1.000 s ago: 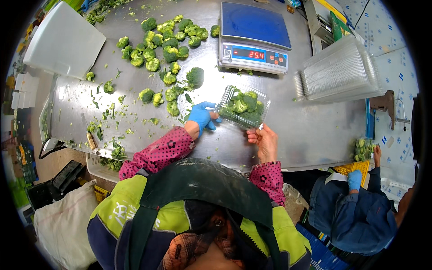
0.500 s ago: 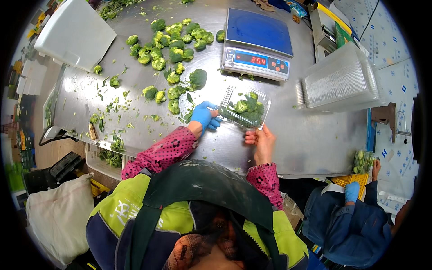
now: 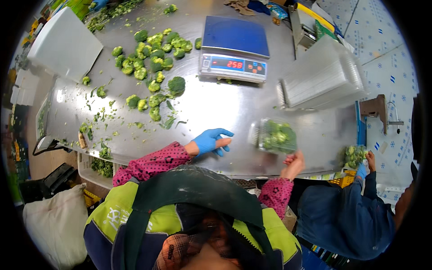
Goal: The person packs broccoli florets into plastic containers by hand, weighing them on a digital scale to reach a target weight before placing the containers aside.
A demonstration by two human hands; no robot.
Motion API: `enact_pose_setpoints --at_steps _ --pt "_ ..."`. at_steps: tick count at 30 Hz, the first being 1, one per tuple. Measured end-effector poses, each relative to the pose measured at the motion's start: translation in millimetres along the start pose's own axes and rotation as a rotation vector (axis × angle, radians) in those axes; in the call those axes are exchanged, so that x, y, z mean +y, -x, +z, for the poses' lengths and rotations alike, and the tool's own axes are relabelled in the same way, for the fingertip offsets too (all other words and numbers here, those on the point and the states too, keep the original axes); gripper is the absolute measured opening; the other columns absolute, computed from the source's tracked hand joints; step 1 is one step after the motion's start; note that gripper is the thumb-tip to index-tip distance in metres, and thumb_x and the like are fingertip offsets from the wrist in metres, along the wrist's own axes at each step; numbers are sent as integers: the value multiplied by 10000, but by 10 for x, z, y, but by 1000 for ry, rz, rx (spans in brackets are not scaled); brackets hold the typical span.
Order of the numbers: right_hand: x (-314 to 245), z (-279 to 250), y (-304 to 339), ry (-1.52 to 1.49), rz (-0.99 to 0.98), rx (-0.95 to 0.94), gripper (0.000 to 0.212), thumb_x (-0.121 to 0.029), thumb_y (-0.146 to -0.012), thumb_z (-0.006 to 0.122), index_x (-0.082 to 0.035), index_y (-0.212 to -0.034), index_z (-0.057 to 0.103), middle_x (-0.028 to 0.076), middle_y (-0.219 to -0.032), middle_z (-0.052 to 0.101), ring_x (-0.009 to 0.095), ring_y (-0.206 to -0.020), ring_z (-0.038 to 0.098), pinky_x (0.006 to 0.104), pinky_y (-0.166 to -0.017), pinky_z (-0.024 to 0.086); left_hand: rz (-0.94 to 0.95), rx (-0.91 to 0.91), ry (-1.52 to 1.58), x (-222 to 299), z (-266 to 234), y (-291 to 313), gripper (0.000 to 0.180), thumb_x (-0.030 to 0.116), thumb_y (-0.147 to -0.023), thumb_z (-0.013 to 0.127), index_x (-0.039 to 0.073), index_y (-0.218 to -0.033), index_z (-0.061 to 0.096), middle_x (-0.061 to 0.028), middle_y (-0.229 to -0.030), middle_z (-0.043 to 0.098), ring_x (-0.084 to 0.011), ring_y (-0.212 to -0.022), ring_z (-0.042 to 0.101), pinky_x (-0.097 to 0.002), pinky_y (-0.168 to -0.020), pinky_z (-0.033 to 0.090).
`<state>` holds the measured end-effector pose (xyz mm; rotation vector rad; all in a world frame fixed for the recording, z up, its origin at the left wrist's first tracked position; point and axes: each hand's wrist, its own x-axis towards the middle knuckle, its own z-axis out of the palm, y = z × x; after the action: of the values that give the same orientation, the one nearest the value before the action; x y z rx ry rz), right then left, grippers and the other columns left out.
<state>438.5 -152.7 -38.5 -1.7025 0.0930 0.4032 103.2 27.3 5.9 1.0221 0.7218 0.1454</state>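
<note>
My right hand (image 3: 293,165) is bare and closed at the near right corner of a clear plastic punnet (image 3: 278,136) with green broccoli florets inside. The punnet is slightly blurred, and whether its lid is closed I cannot tell. My left hand (image 3: 211,141), in a blue glove, is held over the steel table with fingers apart and nothing in it. Beyond it, to the left, lies a loose group of broccoli florets (image 3: 155,54), with one larger floret (image 3: 176,85) nearest the hand. Past both hands stands a blue-topped digital scale (image 3: 235,42) with its red display lit.
A stack of clear plastic punnets (image 3: 321,76) stands at the right. A white tub (image 3: 65,45) is at the far left, with leaf scraps scattered before it. A co-worker in dark blue (image 3: 342,211) holds another broccoli punnet (image 3: 354,155) beyond the table's right end.
My right hand has carried the punnet to the right, away from my left hand. My left hand has let go of its side and spread its fingers. The display reading has changed.
</note>
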Motion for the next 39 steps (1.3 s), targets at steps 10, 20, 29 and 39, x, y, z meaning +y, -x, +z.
enact_pose_setpoints --at_steps 10,20,29,39 --pt "-2248 883 156 659 -1581 342 438 -272 -996 549 -25 -1358 549 191 -1443 486 409 -1317 433 513 -1076 349 35 155 1 -56 -53 -104 336 175 -1005 594 27 -1307 600 -121 -999 699 -192 -859 704 -302 -769 574" --pt "-3476 1538 -1489 684 -1099 -724 241 -162 -739 655 -103 -617 455 -30 -558 416 101 -515 394 309 -461 311 249 402 -69 -204 -218 191 325 214 -950 608 92 -1247 658 -73 -935 737 -117 -737 664 -303 -695 559" --pt "-3470 1348 -213 631 -758 -684 188 -206 -851 705 -28 -801 671 40 -732 586 154 -707 494 359 -672 435 156 604 58 -526 -263 503 312 256 -927 614 101 -1189 685 -45 -924 738 -122 -732 672 -291 -663 542" --pt "-2268 1851 225 589 -783 -974 143 -181 -833 707 -42 -814 681 61 -711 599 187 -648 520 366 -621 444 209 623 12 -527 -324 576 334 265 -917 609 112 -1207 673 -55 -915 739 -144 -702 671 -317 -626 526"
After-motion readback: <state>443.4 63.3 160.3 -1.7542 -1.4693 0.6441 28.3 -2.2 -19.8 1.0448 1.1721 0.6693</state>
